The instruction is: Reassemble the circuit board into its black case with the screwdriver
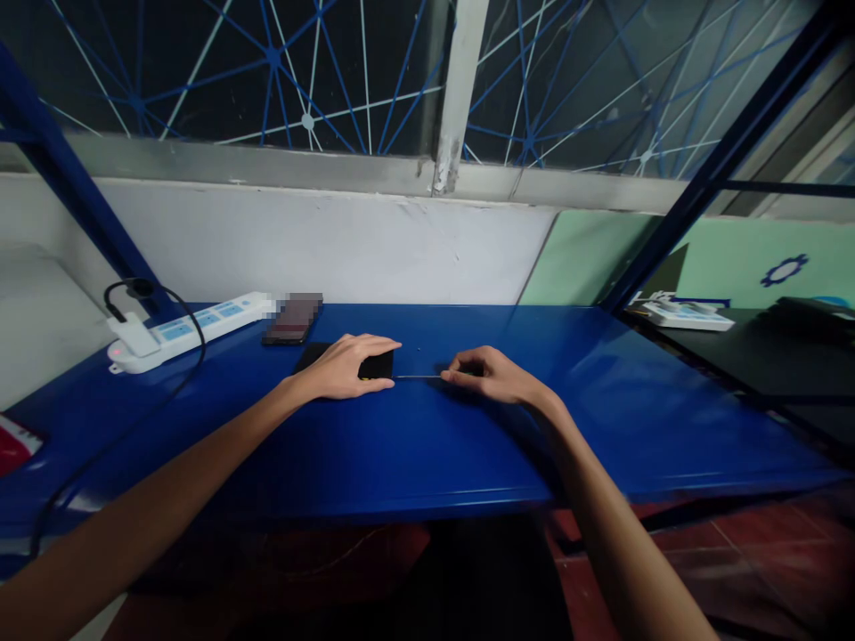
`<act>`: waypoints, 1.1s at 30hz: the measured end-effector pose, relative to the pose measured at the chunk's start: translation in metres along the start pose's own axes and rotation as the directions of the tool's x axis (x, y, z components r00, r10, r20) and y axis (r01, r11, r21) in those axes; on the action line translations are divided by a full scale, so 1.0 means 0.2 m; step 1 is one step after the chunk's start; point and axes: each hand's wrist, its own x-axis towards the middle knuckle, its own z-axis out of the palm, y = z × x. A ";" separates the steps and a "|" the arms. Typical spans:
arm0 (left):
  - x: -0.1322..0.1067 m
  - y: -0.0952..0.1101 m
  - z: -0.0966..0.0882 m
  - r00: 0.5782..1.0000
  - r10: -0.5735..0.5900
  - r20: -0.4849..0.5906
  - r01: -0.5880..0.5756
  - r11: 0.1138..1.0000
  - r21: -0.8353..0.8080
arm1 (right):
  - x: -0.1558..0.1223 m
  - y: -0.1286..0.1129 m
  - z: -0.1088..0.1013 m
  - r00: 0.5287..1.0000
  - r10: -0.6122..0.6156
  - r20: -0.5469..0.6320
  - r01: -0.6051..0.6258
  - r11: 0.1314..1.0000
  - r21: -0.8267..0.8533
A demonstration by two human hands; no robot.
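Note:
My left hand (343, 367) lies over a flat black rectangular object (378, 365) on the blue tabletop (414, 445). Its thumb runs along the near edge and the fingers reach across the far side, holding the object between them. Part of it is hidden under the palm; a small yellow mark shows beside the thumb. To the right, my right hand (486, 374) is closed in a pinch on a thin metal rod (419, 377). The rod points left, and its tip is close to the black object's near right corner. Whether they touch I cannot tell. The rod's other end is hidden in the fingers.
Behind my left hand lies a dark phone (294, 320), partly pixelated. A white power strip (193, 329) with a plugged-in adapter (137, 336) sits at the back left. Its black cable (160, 398) crosses the table's left side. A red-and-white item (17, 443) is at the left edge.

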 end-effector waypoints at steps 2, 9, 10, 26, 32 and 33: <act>0.00 0.00 0.00 1.000 -0.001 0.005 0.001 1.000 0.003 | 0.00 0.01 -0.01 1.000 0.015 0.008 -0.015 0.999 -0.032; 0.00 -0.01 0.02 1.000 -0.009 0.010 0.009 1.000 0.011 | 0.01 0.02 0.02 0.999 0.017 -0.044 -0.017 1.000 0.006; 0.00 0.00 0.02 1.000 -0.017 0.005 0.017 1.000 0.011 | 0.01 0.02 0.02 0.999 0.022 -0.041 -0.022 1.000 0.013; 0.00 0.04 0.05 0.999 -0.023 -0.031 0.025 0.997 0.068 | 0.01 0.00 0.00 0.999 0.003 -0.052 -0.001 0.999 0.032; 0.00 0.06 0.02 0.992 -0.015 -0.122 0.012 1.000 -0.021 | 0.00 0.00 -0.01 0.997 0.070 -0.031 -0.066 0.991 0.117; 0.01 0.06 0.01 0.988 -0.015 -0.154 0.009 0.999 -0.038 | -0.01 0.00 -0.01 0.997 0.070 -0.039 -0.065 0.990 0.124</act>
